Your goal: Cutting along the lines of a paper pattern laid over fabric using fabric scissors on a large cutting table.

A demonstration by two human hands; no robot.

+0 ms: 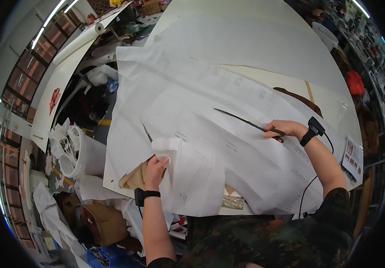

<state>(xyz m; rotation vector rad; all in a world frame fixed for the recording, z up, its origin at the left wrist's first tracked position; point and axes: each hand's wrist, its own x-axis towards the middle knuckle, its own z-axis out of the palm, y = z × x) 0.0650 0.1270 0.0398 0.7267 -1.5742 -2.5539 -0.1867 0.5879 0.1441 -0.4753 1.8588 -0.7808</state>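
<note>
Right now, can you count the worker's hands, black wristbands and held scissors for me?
Hands: 2, a left hand and a right hand
Black wristbands: 2, a left wristband and a right wristband
Scissors in the right hand: 1
Total: 5

The paper [192, 125] leaves room to pass at upper left, while dark scissors [246, 121] obstruct its middle.
</note>
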